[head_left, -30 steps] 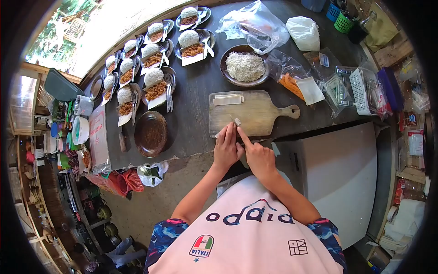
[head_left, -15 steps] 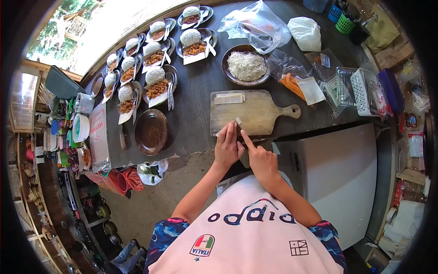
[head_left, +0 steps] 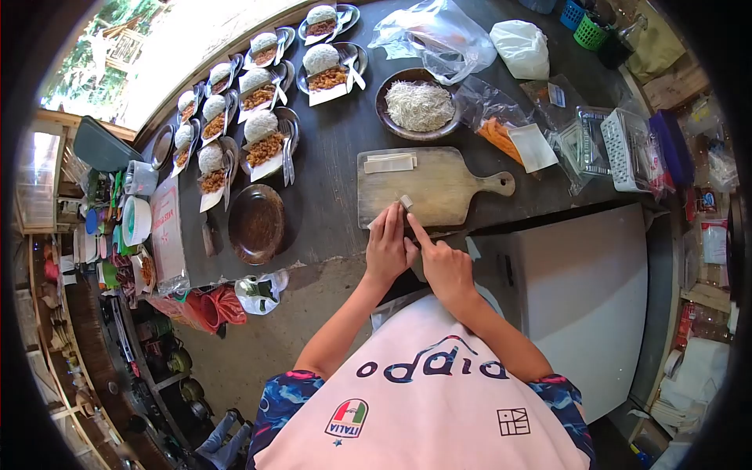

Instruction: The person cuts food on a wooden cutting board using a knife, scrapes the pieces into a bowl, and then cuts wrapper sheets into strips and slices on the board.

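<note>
A wooden cutting board [head_left: 439, 188] lies on the dark table, with pale flat strips [head_left: 391, 162] near its far left corner. At the board's near edge, my left hand [head_left: 388, 241] has its fingers pressed together over something hidden beneath them. My right hand [head_left: 443, 265] is curled around a mostly hidden knife, its index finger stretched along the blade [head_left: 406, 201]. The hands are side by side, almost touching. A bowl of pale shreds [head_left: 420, 106] stands beyond the board.
Plates of rice and brown food [head_left: 263, 146] with cutlery fill the table's left part. Nearer stands an empty brown plate [head_left: 257, 224]. Plastic bags [head_left: 521, 50] and clear containers [head_left: 593, 141] lie right. A white appliance [head_left: 576, 305] stands below the table's right side.
The whole view has shifted slightly, with the table items a little higher in the picture. Both hands keep nearly the same pose at the board's near edge.
</note>
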The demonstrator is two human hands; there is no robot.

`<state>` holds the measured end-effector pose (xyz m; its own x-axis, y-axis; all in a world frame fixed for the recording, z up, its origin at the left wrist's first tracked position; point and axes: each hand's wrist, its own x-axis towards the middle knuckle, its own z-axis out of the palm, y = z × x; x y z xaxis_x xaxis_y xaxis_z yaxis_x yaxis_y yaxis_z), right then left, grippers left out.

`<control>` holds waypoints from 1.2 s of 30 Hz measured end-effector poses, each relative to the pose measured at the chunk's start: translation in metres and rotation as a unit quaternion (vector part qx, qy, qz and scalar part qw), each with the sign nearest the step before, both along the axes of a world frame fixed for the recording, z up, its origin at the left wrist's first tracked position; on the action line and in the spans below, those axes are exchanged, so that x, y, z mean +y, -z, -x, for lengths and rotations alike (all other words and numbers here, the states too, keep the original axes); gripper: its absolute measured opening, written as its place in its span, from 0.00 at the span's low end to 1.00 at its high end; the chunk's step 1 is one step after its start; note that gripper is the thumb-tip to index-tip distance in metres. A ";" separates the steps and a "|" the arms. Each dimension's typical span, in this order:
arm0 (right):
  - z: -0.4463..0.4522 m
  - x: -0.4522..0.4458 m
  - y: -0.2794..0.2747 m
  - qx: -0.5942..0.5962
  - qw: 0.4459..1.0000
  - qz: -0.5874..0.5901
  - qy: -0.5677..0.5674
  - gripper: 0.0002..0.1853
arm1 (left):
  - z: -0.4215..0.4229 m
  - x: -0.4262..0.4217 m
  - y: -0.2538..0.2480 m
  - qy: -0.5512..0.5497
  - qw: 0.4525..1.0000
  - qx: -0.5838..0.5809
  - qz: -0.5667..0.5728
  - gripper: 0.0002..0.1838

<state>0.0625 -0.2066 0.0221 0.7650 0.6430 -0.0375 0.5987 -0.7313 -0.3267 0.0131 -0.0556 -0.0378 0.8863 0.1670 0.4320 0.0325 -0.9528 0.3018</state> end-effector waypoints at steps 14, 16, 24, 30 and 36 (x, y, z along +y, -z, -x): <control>-0.005 0.008 0.012 -0.042 0.999 -0.025 -0.001 0.38 | 0.001 0.000 -0.001 0.004 1.000 0.003 0.030 0.36; -0.006 0.008 0.008 -0.037 0.999 -0.023 -0.001 0.39 | 0.000 0.000 -0.003 0.004 1.000 -0.001 0.020 0.36; 0.001 0.000 0.004 -0.009 1.000 0.007 0.001 0.39 | 0.001 0.001 -0.002 -0.002 1.000 -0.002 0.010 0.36; -0.003 0.005 0.001 -0.008 1.000 -0.021 -0.002 0.37 | -0.001 0.001 -0.003 0.003 1.000 -0.006 0.012 0.35; 0.001 0.001 0.002 -0.006 1.000 0.009 0.000 0.37 | 0.000 -0.001 -0.004 0.003 1.000 -0.011 0.025 0.34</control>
<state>0.0617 -0.2056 0.0196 0.7648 0.6430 -0.0399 0.6032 -0.7365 -0.3062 0.0128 -0.0562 -0.0343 0.8778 0.1838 0.4423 0.0204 -0.9369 0.3489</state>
